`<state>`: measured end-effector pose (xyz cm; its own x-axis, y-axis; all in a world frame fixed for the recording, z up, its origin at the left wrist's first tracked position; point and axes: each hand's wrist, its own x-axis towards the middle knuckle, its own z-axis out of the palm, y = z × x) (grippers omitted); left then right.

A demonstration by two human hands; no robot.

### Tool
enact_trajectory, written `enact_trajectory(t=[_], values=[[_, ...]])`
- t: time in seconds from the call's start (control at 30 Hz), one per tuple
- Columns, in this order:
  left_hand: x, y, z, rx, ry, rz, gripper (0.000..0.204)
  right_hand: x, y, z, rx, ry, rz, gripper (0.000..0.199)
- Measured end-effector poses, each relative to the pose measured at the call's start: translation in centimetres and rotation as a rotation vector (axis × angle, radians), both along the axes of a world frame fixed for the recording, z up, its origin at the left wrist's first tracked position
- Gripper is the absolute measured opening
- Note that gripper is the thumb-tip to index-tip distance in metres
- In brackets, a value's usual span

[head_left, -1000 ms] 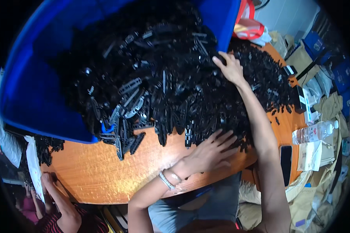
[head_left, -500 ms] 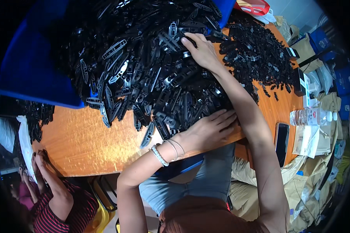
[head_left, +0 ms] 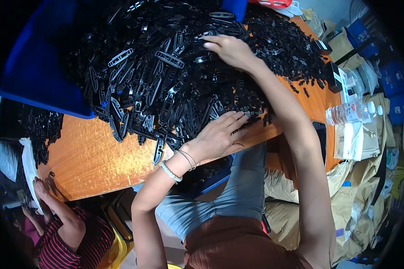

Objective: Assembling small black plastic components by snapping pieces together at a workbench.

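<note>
A large heap of elongated black plastic pieces point(head_left: 168, 58), several with slotted frames and shiny metal parts, spreads over the wooden table point(head_left: 98, 157). My left hand point(head_left: 217, 134) lies on the near edge of the heap, fingers stretched out and slightly apart, touching the pieces. Over the right part of the heap is my right hand point(head_left: 231, 51). Its thumb and forefinger point left with a gap between them, and nothing shows in its grasp. The other fingers are partly hidden. One loose piece point(head_left: 158, 151) sits at the heap's front edge.
A tilted blue bin point(head_left: 45, 85) borders the heap on the left. Smaller black parts point(head_left: 292, 49) cover the table at the right. Water bottles point(head_left: 350, 112) and a phone point(head_left: 319, 139) are near the right edge. Another person's arm point(head_left: 54, 199) rests by the table's left end.
My left hand has slid left along the table edge, and its fingers now reach onto the pieces. Under my right hand, the pieces have shifted; its thumb and forefinger show more clearly.
</note>
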<state>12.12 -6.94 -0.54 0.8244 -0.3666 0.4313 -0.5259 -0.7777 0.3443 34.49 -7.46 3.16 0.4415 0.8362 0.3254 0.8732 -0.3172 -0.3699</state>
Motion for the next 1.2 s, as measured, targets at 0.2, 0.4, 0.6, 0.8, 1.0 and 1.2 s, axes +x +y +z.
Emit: enact_trajectory(t=[0.2, 0.4, 0.6, 0.8, 1.0, 1.2], values=[[-1.6, -0.2, 0.2, 0.067, -0.048, 0.056, 0.035, -6.9, -10.4, 1.4, 0.457, 0.19, -0.12, 0.017], [-6.2, 2.1, 4.4, -0.178, -0.236, 0.304, 0.029, -21.3, -16.1, -2.8, 0.564, 0.475, -0.125, 0.008], [-11.4, 6.0, 3.0, -0.091, -0.039, 0.721, 0.038, -24.5, -13.6, -5.3, 0.469, 0.276, 0.07, 0.014], [-12.3, 6.4, 2.1, -0.026, -0.051, 0.743, 0.032, -25.0, -10.5, -4.4, 0.385, 0.037, -0.015, 0.016], [-14.8, 3.3, 2.9, -0.542, -0.228, 0.946, 0.023, -24.9, -9.9, -4.9, 0.493, 0.123, 0.021, 0.01], [-17.0, -1.5, 1.3, -0.994, -0.04, 0.91, 0.023, -24.9, -12.1, -4.4, 0.717, 1.361, 0.014, 0.014]])
